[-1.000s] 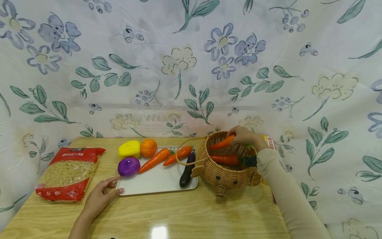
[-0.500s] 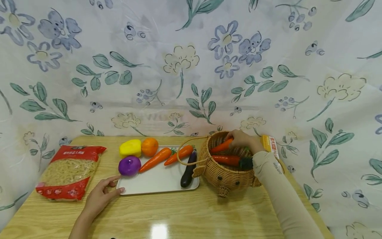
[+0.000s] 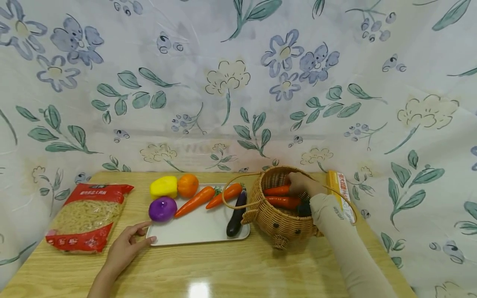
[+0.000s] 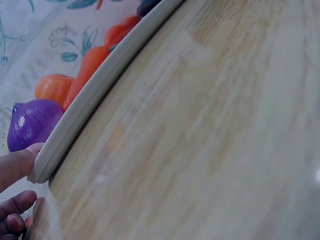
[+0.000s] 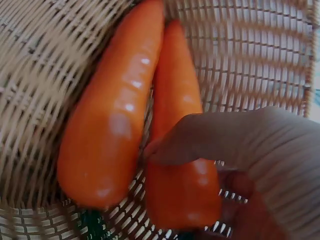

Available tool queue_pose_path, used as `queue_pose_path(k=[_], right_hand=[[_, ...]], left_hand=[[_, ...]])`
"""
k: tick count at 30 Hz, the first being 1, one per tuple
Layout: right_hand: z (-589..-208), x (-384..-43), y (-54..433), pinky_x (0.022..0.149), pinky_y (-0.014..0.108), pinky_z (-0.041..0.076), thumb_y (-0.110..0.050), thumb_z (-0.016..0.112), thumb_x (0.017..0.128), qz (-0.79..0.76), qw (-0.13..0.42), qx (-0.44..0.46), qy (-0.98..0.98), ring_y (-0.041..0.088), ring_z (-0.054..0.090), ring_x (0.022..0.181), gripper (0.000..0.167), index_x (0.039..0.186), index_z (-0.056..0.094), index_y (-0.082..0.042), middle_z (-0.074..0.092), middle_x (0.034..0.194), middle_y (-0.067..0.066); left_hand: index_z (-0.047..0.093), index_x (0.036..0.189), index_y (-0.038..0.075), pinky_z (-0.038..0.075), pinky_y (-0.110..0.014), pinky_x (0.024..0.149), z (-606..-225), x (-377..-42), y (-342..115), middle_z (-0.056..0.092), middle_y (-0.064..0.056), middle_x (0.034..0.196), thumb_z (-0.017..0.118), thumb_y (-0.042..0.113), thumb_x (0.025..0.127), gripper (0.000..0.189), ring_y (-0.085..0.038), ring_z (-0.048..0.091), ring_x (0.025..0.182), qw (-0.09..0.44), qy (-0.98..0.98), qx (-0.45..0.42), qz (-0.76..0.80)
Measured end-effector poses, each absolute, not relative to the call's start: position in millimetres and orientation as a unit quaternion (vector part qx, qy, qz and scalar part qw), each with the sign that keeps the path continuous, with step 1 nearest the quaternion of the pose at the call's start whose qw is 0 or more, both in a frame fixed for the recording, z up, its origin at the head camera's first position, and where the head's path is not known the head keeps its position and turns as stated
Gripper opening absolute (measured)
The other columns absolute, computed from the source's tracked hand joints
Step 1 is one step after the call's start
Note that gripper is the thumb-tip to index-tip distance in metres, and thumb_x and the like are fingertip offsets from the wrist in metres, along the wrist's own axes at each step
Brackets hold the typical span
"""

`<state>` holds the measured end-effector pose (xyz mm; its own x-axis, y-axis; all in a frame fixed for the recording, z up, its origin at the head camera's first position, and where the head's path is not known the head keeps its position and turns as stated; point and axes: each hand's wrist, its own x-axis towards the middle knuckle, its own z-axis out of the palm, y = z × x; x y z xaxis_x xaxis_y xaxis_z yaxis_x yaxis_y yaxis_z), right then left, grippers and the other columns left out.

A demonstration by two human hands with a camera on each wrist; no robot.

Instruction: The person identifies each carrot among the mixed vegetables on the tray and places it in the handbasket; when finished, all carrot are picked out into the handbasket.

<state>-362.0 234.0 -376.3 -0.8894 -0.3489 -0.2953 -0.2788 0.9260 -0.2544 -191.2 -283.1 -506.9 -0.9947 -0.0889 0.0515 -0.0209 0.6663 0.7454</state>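
In the head view, my right hand [image 3: 302, 184] reaches inside a wicker basket [image 3: 266, 217] with an animal face and grips an orange carrot [image 3: 276, 191]. The right wrist view shows the thumb across this carrot [image 5: 177, 107]; the other fingers are partly hidden behind it. A second carrot [image 5: 110, 130] lies alongside. My left hand [image 3: 124, 248] rests at the near-left corner of a white tray [image 3: 186, 234], its thumb touching the rim. On the tray are a purple onion-like vegetable [image 3: 162, 209], two carrots [image 3: 195, 201] and an eggplant [image 3: 235, 215].
A yellow lumpy item [image 3: 164, 187] and an orange round fruit [image 3: 188, 185] sit at the tray's back-left. A red pasta bag [image 3: 87, 217] lies left on the wooden table [image 3: 223, 269]. Behind the basket's right side stands a yellow-and-white package [image 3: 340, 194]. The basket handle [image 3: 225, 194] overhangs the tray.
My right hand has gone lower into the basket with the carrot, which now lies flatter, close to the other carrot. My left hand has stayed at the tray corner.
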Motion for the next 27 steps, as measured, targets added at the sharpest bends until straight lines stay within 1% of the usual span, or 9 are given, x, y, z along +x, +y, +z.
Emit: queue_pose_path(k=[4, 7, 12, 19, 24, 27], right_hand=[[-384, -364, 237, 0.074, 0.037, 0.048, 0.000, 0.066, 0.075, -0.107, 0.170, -0.158, 0.967, 0.025, 0.055, 0.086, 0.031, 0.106, 0.068, 0.004, 0.066, 0.103, 0.016], [-388, -367, 238, 0.077, 0.038, 0.049, 0.000, 0.067, 0.074, -0.111, 0.159, -0.158, 0.968, 0.025, 0.056, 0.087, 0.030, 0.104, 0.069, 0.002, 0.067, 0.101, 0.014], [-395, -370, 240, 0.079, 0.038, 0.049, -0.002, 0.066, 0.076, -0.129, 0.165, -0.147, 0.967, 0.025, 0.057, 0.089, 0.032, 0.108, 0.068, 0.002, 0.067, 0.103, 0.015], [-397, -370, 240, 0.076, 0.035, 0.049, -0.005, 0.066, 0.082, -0.163, 0.188, -0.145, 0.958, 0.024, 0.056, 0.088, 0.039, 0.119, 0.065, 0.005, 0.066, 0.112, 0.018], [-396, -366, 241, 0.083, 0.038, 0.051, -0.006, 0.064, 0.084, -0.169, 0.207, -0.159, 0.950, 0.026, 0.059, 0.095, 0.042, 0.123, 0.062, 0.009, 0.064, 0.118, 0.023], [-396, -365, 242, 0.085, 0.038, 0.051, -0.006, 0.064, 0.083, -0.174, 0.210, -0.161, 0.949, 0.025, 0.059, 0.095, 0.043, 0.124, 0.062, 0.010, 0.065, 0.118, 0.022]], left_hand=[[0.061, 0.135, 0.011, 0.034, -0.026, 0.061, -508, -191, -282, 0.056, -0.006, 0.105, 0.074, 0.040, 0.088, 0.057, -0.009, 0.041, 0.071, 0.040, -0.914, 0.032, -0.403], [0.061, 0.135, 0.012, 0.034, -0.026, 0.061, -507, -191, -282, 0.056, -0.006, 0.104, 0.074, 0.040, 0.088, 0.057, -0.009, 0.041, 0.071, 0.043, -0.917, 0.030, -0.396], [0.060, 0.135, 0.012, 0.033, -0.026, 0.061, -507, -192, -282, 0.057, -0.007, 0.105, 0.074, 0.041, 0.089, 0.057, -0.009, 0.041, 0.071, 0.041, -0.919, 0.029, -0.392], [0.060, 0.137, 0.011, 0.033, -0.026, 0.061, -507, -190, -282, 0.057, -0.008, 0.107, 0.074, 0.042, 0.088, 0.059, -0.009, 0.041, 0.070, 0.038, -0.915, 0.041, -0.399], [0.060, 0.136, 0.011, 0.033, -0.026, 0.061, -507, -190, -282, 0.057, -0.007, 0.107, 0.074, 0.040, 0.088, 0.057, -0.008, 0.041, 0.070, 0.045, -0.914, 0.037, -0.402], [0.060, 0.136, 0.011, 0.033, -0.026, 0.061, -508, -191, -280, 0.057, -0.007, 0.107, 0.074, 0.039, 0.088, 0.057, -0.008, 0.041, 0.070, 0.045, -0.914, 0.035, -0.403]])
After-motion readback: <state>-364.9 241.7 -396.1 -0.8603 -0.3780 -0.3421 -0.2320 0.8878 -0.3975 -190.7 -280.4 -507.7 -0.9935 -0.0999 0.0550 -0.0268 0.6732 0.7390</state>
